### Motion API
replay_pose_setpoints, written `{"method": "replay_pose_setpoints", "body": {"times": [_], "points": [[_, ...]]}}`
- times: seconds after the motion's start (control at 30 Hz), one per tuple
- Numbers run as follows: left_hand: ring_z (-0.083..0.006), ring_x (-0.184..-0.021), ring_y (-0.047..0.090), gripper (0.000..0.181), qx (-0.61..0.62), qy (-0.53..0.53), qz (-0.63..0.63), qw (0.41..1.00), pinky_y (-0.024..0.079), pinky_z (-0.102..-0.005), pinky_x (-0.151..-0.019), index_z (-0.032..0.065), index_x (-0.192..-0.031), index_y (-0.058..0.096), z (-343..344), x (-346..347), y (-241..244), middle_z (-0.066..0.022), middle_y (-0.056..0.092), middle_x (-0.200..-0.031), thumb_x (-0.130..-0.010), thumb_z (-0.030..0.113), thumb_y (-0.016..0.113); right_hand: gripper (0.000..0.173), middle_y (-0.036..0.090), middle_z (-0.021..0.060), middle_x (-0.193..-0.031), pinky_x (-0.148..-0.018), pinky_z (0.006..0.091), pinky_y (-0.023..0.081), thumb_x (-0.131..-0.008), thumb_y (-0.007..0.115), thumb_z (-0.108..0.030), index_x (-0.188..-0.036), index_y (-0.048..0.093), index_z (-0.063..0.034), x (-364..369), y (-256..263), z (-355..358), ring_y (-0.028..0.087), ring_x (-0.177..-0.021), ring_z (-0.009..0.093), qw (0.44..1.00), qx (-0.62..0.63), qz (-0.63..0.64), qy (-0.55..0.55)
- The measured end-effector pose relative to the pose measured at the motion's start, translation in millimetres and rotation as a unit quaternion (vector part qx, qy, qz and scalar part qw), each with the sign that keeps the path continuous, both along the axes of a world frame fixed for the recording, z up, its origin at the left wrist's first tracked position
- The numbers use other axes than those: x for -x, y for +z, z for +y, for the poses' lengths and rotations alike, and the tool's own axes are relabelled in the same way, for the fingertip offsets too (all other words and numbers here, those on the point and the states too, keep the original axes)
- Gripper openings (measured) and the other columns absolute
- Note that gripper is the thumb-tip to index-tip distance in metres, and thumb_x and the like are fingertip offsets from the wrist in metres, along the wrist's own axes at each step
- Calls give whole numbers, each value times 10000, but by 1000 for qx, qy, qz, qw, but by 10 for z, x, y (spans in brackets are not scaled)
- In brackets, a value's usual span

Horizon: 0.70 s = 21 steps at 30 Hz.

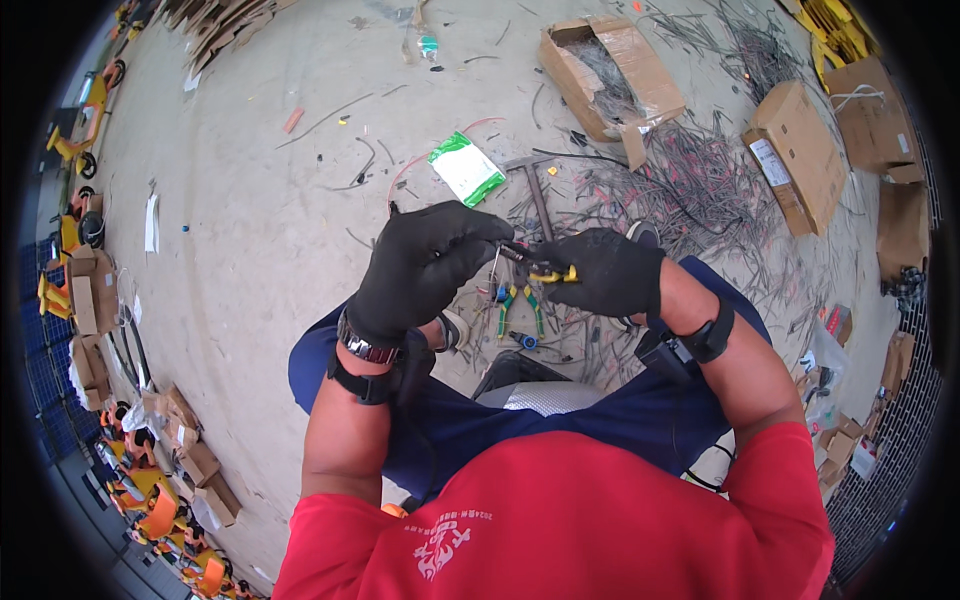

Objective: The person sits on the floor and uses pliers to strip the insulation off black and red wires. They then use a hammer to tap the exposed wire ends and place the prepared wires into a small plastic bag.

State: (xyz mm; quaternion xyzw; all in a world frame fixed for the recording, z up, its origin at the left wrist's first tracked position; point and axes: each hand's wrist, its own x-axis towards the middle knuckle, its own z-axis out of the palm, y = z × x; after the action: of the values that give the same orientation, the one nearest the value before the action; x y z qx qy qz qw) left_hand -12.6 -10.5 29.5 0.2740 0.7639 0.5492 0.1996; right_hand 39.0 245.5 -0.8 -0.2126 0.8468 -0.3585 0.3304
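Observation:
My right hand [604, 271], in a black glove, grips a yellow-handled hand tool [555, 275], probably pliers; most of it hides in the palm. Its dark metal head points left, towards the fingertips of my left hand [427, 266]. That hand, gloved too, pinches a thin wire [496, 262] close to the tool's head. Whether the jaws touch the wire I cannot tell. Below, on the floor, lie pliers with green and yellow handles [520, 311] and a small blue and black connector-like part [523, 340].
A hammer [538, 201] lies beyond my hands, beside a green and white plastic packet [466, 169]. Black and red wire scraps [697, 180] are heaped to the right. An opened cardboard box [652, 67] stands behind them. Yellow and orange scooter-like vehicles [157, 510] line the left edge.

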Motion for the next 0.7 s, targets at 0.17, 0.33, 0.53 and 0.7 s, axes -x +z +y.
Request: {"method": "replay_pose_setpoints", "body": {"times": [0.17,0.33,0.53,0.7], "points": [[-168,-870,692,232,-14,-22,-27,999,536,-297,-778,14,-1093,723,30,-105,-53,-84,734,-932,-876,-5,644,444,641,226,-1120,-910,460,517,-778,597,-145,-1208,643,-43,-162,-136,-74,635,-1045,393,999,-4,41,6],[-156,-864,685,227,-11,-15,-27,999,542,-284,-774,-2,-1107,711,39,-106,-110,-86,729,-960,-895,-16,630,413,645,210,-1034,-862,475,523,-748,619,-131,-1147,656,-32,-163,-147,-67,646,-994,396,998,-5,66,-19],[-134,-839,663,216,-15,-15,10,1000,523,-275,-746,14,-1092,718,48,-111,-136,-62,718,-931,-889,-13,648,264,684,232,-898,-784,478,529,-733,620,-107,-970,686,-9,-180,-292,-162,664,-869,414,998,-17,48,-46],[-155,-848,665,220,32,-46,18,998,515,-287,-758,14,-1080,718,17,-90,-149,-77,705,-908,-872,-29,660,253,672,256,-886,-728,487,521,-763,612,-111,-980,682,-3,-277,-388,-174,657,-838,425,997,30,34,-61]]}}
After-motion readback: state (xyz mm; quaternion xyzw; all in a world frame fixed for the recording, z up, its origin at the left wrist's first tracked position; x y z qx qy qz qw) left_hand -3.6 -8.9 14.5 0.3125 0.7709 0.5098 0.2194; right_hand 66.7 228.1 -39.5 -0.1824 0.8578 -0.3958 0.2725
